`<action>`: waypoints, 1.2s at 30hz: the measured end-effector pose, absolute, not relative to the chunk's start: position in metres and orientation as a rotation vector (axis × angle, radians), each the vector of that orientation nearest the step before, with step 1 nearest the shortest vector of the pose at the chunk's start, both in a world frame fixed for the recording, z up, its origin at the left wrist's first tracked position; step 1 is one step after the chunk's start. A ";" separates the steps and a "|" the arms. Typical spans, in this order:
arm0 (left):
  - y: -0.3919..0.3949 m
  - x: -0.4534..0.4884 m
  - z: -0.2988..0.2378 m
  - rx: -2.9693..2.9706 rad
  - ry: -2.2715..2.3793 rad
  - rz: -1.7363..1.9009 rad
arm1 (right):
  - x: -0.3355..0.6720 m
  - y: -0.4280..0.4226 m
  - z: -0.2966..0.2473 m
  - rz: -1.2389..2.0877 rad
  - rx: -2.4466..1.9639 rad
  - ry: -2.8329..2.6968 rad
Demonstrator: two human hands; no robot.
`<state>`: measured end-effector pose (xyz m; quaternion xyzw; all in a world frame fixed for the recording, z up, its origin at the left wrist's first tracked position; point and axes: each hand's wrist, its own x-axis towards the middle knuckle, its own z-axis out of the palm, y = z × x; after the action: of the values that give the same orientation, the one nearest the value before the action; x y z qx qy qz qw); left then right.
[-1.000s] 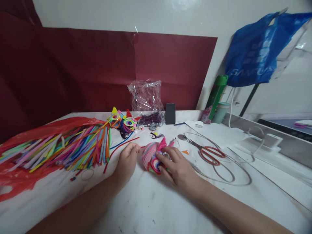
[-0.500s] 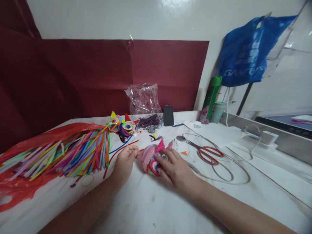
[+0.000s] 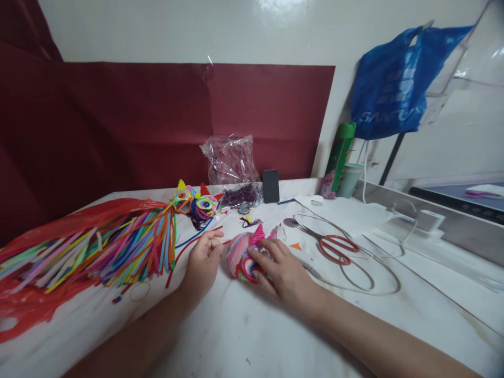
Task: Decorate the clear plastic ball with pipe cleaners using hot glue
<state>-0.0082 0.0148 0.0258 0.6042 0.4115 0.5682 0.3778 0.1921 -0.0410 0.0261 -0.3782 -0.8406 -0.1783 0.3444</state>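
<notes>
My right hand [image 3: 281, 270] rests on a pink, multicoloured pipe-cleaner figure [image 3: 241, 254] lying on the white table [image 3: 244, 336], its fingers curled over the figure's front. Just left of it, my left hand [image 3: 202, 261] has its fingers pinched on the end of a red pipe cleaner [image 3: 192, 244]. A finished pipe-cleaner figure with big eyes and pointed ears [image 3: 196, 201] sits further back.
A spread of coloured pipe cleaners [image 3: 118, 247] lies on a red plastic bag [image 3: 35, 299] at the left. Red-handled scissors [image 3: 328, 244] and loops of wire [image 3: 366, 273] lie at the right. A clear bag [image 3: 230, 157], a dark phone [image 3: 270, 185] and a green can [image 3: 339, 152] stand at the back.
My left hand's fingers have closed on the red pipe cleaner's end. The camera has shifted slightly; my right hand stays on the pink figure.
</notes>
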 end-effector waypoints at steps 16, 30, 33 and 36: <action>-0.002 0.017 0.016 1.205 0.875 1.227 | 0.188 -0.044 0.022 -0.513 -0.961 -2.221; 0.012 0.006 0.010 1.261 0.914 1.221 | 0.193 -0.042 0.018 -0.196 -1.032 -1.984; 0.012 0.006 0.010 1.299 0.900 1.193 | 0.194 -0.040 0.015 -0.158 -1.047 -1.978; 0.012 0.005 0.010 1.305 0.894 1.181 | 0.193 -0.039 0.014 -0.171 -1.016 -1.992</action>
<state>0.0052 0.0122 0.0099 0.5516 0.3778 0.4991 0.5513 0.1933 -0.0388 0.0143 -0.4081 -0.7999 -0.0685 0.4346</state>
